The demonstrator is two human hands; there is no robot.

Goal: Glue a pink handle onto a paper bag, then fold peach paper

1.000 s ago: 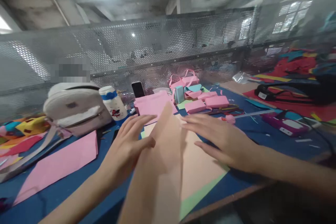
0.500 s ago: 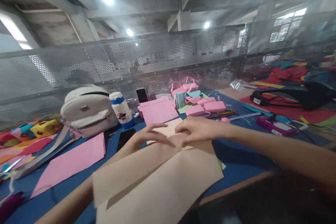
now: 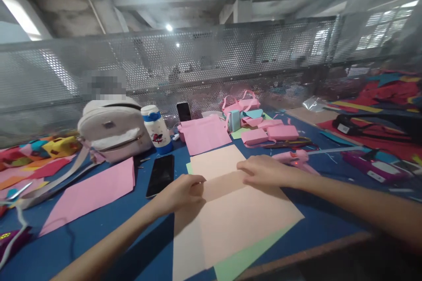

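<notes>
A beige sheet of paper point(image 3: 237, 219) lies on the blue table in front of me, its near left corner reaching toward my body. Across it, between my hands, runs a darker band that looks like a raised or folded edge. My left hand point(image 3: 186, 193) grips the left end of this band, thumb and fingers together. At the right end my right hand point(image 3: 262, 171) pinches the paper with curled fingers. Beneath are another beige sheet point(image 3: 217, 158) and a light green sheet point(image 3: 250, 257), which peeks out at the near right and far left.
A black phone point(image 3: 161, 175), a bottle point(image 3: 157, 129), a pale backpack point(image 3: 115, 129) and pink sheets point(image 3: 94, 193) lie to the left. Pink paper pieces point(image 3: 281, 132) and a pink glue gun point(image 3: 296, 160) with a lit red light are at the right. Perforated metal panels point(image 3: 204, 61) stand behind.
My hands first hovered spread beside a raised beige sheet. The sheet then turned crosswise with my hands at its far edge; now it lies flatter over the stack, gripped at both ends.
</notes>
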